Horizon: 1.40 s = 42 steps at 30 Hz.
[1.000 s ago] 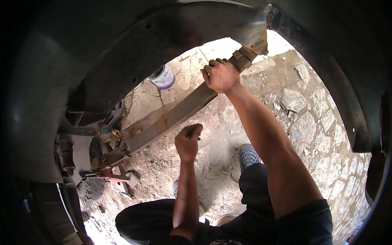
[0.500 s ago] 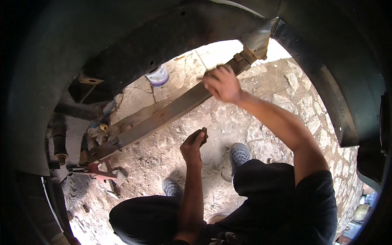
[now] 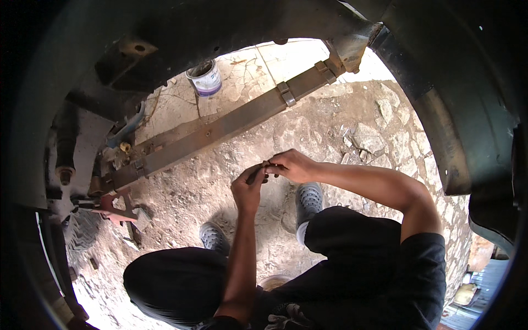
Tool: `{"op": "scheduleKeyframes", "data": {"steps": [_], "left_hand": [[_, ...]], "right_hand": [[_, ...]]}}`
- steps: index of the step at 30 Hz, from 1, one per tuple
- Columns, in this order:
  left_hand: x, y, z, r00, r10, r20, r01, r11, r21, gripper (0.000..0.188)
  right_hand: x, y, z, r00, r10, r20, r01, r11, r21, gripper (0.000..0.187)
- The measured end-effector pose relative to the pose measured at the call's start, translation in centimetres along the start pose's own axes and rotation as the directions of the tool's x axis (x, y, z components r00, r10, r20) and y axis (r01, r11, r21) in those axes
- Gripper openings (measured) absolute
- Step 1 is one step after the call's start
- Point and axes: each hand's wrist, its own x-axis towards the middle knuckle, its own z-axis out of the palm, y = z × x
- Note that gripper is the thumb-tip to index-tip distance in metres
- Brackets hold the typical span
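Note:
My left hand (image 3: pixel 246 190) and my right hand (image 3: pixel 294 166) meet above the ground, with fingers closed and fingertips together. Some small dark thing appears to be pinched where they touch, but it is too small and hidden to name. Beyond them a rusty leaf spring (image 3: pixel 220 128) runs slantwise from lower left to upper right, under a dark vehicle body. Metal clips (image 3: pixel 286 94) wrap around it near its upper right end. Neither hand touches the spring.
Dark bodywork (image 3: pixel 462 82) arches around me. A white and purple paint can (image 3: pixel 205 80) stands on tiles beyond the spring. At left are a shock absorber (image 3: pixel 66 144) and a reddish metal stand (image 3: pixel 116 211). My shoes (image 3: pixel 309 203) rest on rough, stony ground (image 3: pixel 181 203).
My right hand has come off the leaf spring, down and toward me, to join my left hand. The clip it covered now shows. The view has shifted slightly.

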Motion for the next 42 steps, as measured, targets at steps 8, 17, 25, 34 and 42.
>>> {"op": "scheduleKeyframes", "data": {"steps": [8,17,25,34,42], "left_hand": [[0.0,3.4,-1.8,0.93,-0.208,0.302,0.153,0.969,0.194,0.021],[-1.1,3.1,0.9,0.878,0.004,0.478,-0.232,0.878,0.419,0.022],[-3.2,6.5,3.4,0.796,-0.049,0.603,-0.225,0.902,0.369,0.021],[-2.5,6.3,1.4,0.801,-0.11,0.589,-0.06,0.963,0.262,0.03],[-1.7,3.3,-2.2,0.802,-0.284,0.525,0.198,0.957,0.214,0.033]], "right_hand": [[-2.1,-2.0,-5.0,0.979,0.013,0.203,0.039,0.968,-0.247,0.03],[-5.8,-3.0,-5.0,0.957,0.177,0.228,-0.078,0.919,-0.385,0.03],[-8.2,-9.5,-9.4,0.97,0.131,0.204,-0.02,0.882,-0.472,0.026],[-7.7,-10.5,-6.9,0.943,0.317,0.1,-0.306,0.945,-0.113,0.026],[-8.5,-8.8,4.1,0.785,0.568,-0.247,-0.353,0.738,0.576,0.028]]}}
